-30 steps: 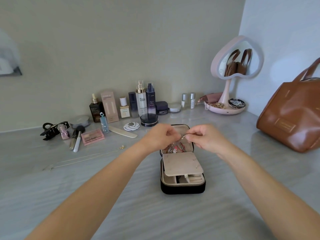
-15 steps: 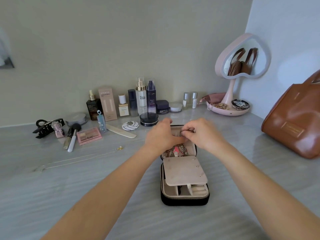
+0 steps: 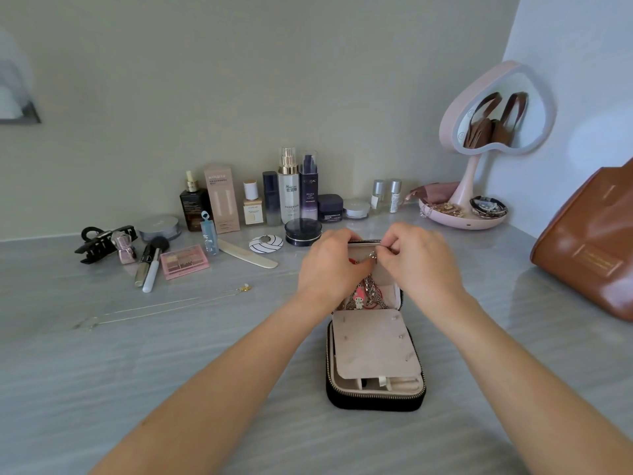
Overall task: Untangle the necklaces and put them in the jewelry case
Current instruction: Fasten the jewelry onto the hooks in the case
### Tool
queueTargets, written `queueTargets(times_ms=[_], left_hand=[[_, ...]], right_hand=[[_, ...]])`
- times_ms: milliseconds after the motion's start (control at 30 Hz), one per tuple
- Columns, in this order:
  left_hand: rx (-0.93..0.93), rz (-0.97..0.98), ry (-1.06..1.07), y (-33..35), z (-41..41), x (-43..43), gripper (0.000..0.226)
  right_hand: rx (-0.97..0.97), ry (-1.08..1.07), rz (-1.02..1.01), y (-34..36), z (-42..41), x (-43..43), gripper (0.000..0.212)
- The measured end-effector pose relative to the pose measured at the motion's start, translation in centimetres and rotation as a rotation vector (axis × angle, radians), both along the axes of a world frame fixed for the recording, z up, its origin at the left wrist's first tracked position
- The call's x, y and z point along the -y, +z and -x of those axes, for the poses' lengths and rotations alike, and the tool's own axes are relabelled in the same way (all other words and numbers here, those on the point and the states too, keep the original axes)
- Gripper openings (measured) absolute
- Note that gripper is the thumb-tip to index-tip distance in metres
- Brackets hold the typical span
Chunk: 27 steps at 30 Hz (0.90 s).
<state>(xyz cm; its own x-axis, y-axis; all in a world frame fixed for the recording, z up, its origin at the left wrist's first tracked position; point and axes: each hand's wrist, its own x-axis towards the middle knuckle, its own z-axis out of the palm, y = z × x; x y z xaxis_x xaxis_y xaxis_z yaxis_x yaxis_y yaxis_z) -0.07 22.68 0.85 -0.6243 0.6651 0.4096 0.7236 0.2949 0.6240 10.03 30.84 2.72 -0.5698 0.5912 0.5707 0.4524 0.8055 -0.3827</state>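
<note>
Since a second ago both hands have crept up to the top edge of the open jewelry case's (image 3: 376,402) lid. The left hand (image 3: 330,269) and right hand (image 3: 421,269) each pinch the tangled necklaces (image 3: 370,291), which dangle inside that lid. Behind them, a purple bottle (image 3: 309,190) reads L'OREAL REVITALIFT.

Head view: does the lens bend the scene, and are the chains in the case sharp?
Head view: the wide lens bows the far edge of the table and slants the wall corner above the mirror; light is soft and even; the chains between the left hand and right hand are small and blurred, single links not visible; the necklace on the table is faint.
</note>
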Motion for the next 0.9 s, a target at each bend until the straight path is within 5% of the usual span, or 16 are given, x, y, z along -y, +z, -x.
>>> queueTargets(times_ms=[567, 900], left_hand=[[0.051, -0.033, 0.082, -0.6, -0.7, 1.4, 0.061], [0.253, 0.022, -0.038, -1.1, 0.6, 5.4, 0.068]], right_hand=[[0.236, -0.029, 0.003, -1.7, -1.7, 0.8, 0.024], [-0.061, 0.052, 0.2, -1.2, -2.3, -0.1, 0.02]])
